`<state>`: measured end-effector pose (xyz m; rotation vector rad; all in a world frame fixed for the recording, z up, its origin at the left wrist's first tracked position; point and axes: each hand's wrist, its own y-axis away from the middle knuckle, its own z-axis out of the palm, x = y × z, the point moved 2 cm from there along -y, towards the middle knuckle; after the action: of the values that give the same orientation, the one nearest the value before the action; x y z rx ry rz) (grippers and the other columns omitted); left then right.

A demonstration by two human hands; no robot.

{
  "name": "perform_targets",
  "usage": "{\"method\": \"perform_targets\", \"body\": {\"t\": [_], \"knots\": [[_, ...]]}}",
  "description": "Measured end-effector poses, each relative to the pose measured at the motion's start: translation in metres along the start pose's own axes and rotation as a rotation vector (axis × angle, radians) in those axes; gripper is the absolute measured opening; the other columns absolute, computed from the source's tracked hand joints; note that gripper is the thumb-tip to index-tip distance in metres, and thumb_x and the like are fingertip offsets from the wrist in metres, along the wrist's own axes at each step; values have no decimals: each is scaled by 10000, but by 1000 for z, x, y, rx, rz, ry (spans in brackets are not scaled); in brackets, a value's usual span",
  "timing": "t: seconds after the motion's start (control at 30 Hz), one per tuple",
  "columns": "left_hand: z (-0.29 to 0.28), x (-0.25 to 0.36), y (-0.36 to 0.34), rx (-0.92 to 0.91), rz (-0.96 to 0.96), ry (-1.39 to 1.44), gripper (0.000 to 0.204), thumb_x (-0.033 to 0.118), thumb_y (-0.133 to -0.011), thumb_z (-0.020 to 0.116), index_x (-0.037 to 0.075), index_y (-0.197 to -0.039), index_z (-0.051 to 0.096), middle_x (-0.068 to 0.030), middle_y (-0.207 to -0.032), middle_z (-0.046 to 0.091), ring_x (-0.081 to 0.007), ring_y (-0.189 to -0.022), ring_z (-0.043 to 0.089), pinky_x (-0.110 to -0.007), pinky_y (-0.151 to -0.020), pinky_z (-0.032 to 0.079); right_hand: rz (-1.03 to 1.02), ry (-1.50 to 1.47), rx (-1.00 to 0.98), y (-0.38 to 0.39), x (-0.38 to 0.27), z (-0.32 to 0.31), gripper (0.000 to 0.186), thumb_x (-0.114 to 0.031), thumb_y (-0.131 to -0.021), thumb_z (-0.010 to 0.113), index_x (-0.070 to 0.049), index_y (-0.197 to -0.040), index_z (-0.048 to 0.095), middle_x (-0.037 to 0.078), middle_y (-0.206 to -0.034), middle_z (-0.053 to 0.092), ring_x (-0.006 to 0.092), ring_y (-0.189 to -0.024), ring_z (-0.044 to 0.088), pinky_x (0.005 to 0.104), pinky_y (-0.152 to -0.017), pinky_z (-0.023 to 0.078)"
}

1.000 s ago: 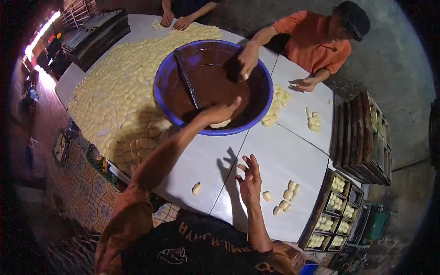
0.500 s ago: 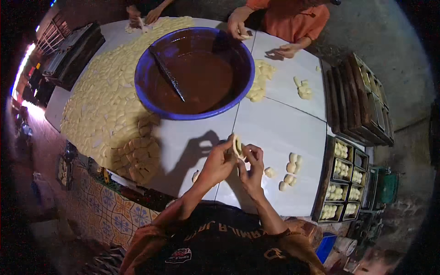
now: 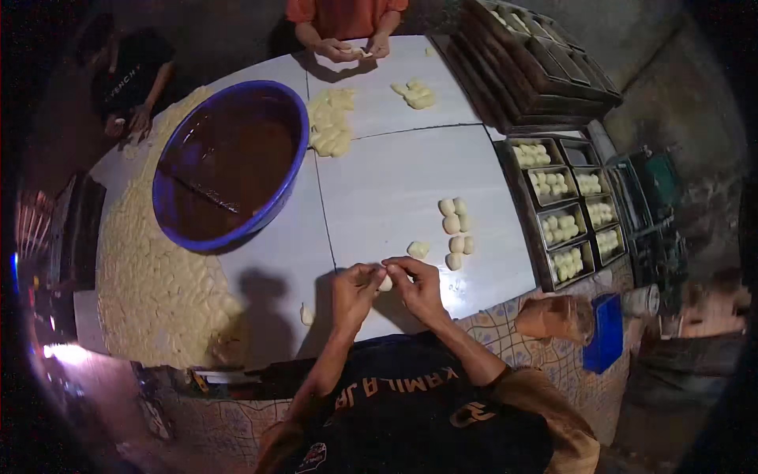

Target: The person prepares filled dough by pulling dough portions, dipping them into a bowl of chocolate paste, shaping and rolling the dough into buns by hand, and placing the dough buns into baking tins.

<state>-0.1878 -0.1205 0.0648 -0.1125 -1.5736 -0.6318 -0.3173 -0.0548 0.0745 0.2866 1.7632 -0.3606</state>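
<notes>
My left hand (image 3: 352, 297) and my right hand (image 3: 418, 291) meet low over the white tiled table (image 3: 399, 170), thumbs and fingertips closed on a pale dough piece (image 3: 384, 283) that they partly hide. Just beyond them sit a single dough lump (image 3: 418, 250) and two small groups of dough balls (image 3: 452, 212). Another small piece (image 3: 307, 314) lies left of my left hand. A blue basin (image 3: 278, 201) of brown liquid, with a dark bar (image 3: 205, 196) inside, stands at left beside a wide spread of pale dough pieces (image 3: 142, 292).
At right are a tray of molds (image 3: 560, 226) holding dough balls and a tall stack of mold trays (image 3: 521, 79). An orange-shirted co-worker (image 3: 347, 17) works across the table; another person (image 3: 130, 79) is at far left. A blue crate (image 3: 602, 336) sits low right.
My left hand has come out of the basin and joined my right hand around dough, now lower over the table. The view has swung, shifting the basin leftward. The orange-shirted co-worker's hands have left the basin.
</notes>
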Motion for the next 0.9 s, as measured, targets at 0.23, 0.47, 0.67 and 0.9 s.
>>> {"method": "perform_targets", "body": {"t": [0.23,0.47,0.67,0.9], "knots": [[48,3,13,-523,145,137,354,-87,-804,666,-16,-1095,476,-80,-1084,481,-202,-1002,628,-312,-857,551,625,-668,-318,45,29,-60,496,-5,-870,610,14,-1343,463,108,-1102,623,146,-843,630,266,-756,526],[104,-50,-38,-328,107,-162,378,190,-942,537,-6,-1261,489,-161,-1188,546,-223,-1080,551,-345,-937,443,265,-170,608,51,102,-115,419,9,-815,574,108,-1222,557,177,-1133,648,205,-1041,618,310,-931,465],[150,-63,-42,-235,20,-42,564,322,-963,508,-27,-1382,366,-185,-1180,538,-231,-1014,578,-358,-882,485,317,165,658,53,135,-114,450,90,-824,425,86,-1258,542,212,-1175,631,241,-1082,617,318,-971,453],[158,-76,-48,-301,-118,201,618,355,-961,511,10,-1417,275,-209,-1177,545,-250,-977,602,-351,-860,496,251,400,545,46,114,-128,426,40,-785,521,94,-1207,559,276,-1113,633,327,-1042,641,359,-910,480]]}}
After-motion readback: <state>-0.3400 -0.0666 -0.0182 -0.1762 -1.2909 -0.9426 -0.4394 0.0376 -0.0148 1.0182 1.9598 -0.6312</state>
